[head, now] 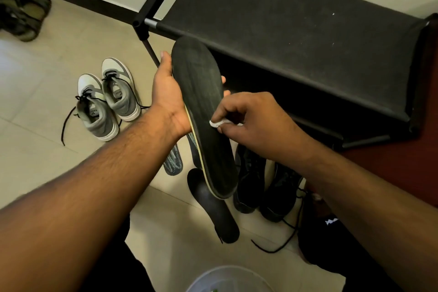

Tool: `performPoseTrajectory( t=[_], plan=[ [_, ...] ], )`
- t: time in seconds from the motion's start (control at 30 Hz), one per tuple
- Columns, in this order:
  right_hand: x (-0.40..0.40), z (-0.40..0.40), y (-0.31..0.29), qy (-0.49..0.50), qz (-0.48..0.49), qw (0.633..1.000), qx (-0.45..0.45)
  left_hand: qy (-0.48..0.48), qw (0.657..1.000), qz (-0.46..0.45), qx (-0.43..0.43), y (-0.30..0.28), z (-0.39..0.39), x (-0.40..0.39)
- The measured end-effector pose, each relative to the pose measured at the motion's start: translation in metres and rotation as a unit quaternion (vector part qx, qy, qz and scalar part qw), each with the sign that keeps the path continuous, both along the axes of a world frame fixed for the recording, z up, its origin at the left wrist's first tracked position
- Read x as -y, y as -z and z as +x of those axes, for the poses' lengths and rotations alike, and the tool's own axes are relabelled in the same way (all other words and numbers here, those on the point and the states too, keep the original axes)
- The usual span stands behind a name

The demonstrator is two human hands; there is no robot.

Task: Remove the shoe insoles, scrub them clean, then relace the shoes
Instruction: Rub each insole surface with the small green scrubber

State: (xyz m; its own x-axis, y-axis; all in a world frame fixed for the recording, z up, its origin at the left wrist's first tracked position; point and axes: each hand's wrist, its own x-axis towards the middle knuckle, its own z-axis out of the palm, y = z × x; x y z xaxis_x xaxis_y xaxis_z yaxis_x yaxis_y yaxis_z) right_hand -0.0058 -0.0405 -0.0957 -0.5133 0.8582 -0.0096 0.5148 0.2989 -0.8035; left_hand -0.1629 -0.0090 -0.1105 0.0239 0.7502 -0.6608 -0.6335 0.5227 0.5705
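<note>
- The left hand (168, 92) grasps a black insole (203, 111) from its left edge, thumb up near the toe end and fingertips showing past the right edge; the insole hangs in the air at the centre of the view, toe toward 12 o'clock, heel toward 6 o'clock, a pale yellow layer visible along its left edge.
- The right hand (251, 118) pinches a small white wipe (219, 123), perhaps a cloth or tissue, the view is too small to tell, and presses it on the insole's right edge about mid-length.
- On the floor (47, 106) below the held insole lies a second black insole (213, 208), at about 6 o'clock from it.
- A patterned grey-green insole (174, 161) lies just at 7 o'clock of the held one.
- A pair of black shoes (263, 187) stands at 5 o'clock, their laces trailing loose over the floor.
- A pair of grey and white sneakers (109, 97) stands at 9 o'clock, laces untied.
- A black shoe rack (284, 31) fills the 1 o'clock area.
- Olive sandals (22, 9) lie at 10 o'clock by the wall.
</note>
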Motion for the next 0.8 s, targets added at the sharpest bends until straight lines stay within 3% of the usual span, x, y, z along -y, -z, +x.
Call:
performPoseTrajectory(
  t=[0.13,0.3,0.53,0.8],
  plan=[
    [-0.011,0.011,-0.013,-0.020,-0.102,0.995,-0.016,0.000,1.000,0.011,-0.006,-0.002,-0.003,0.000],
    [-0.031,0.032,-0.025,0.109,-0.022,0.988,-0.106,0.088,0.994,0.058,0.003,-0.007,0.012,0.007],
    [-0.028,0.026,-0.010,0.102,0.085,0.991,0.007,0.160,0.979,0.097,0.082,-0.004,0.025,0.012],
    [-0.021,0.021,-0.013,0.040,0.011,0.999,0.024,0.086,0.990,0.055,0.097,-0.003,0.011,0.005]
  ],
)
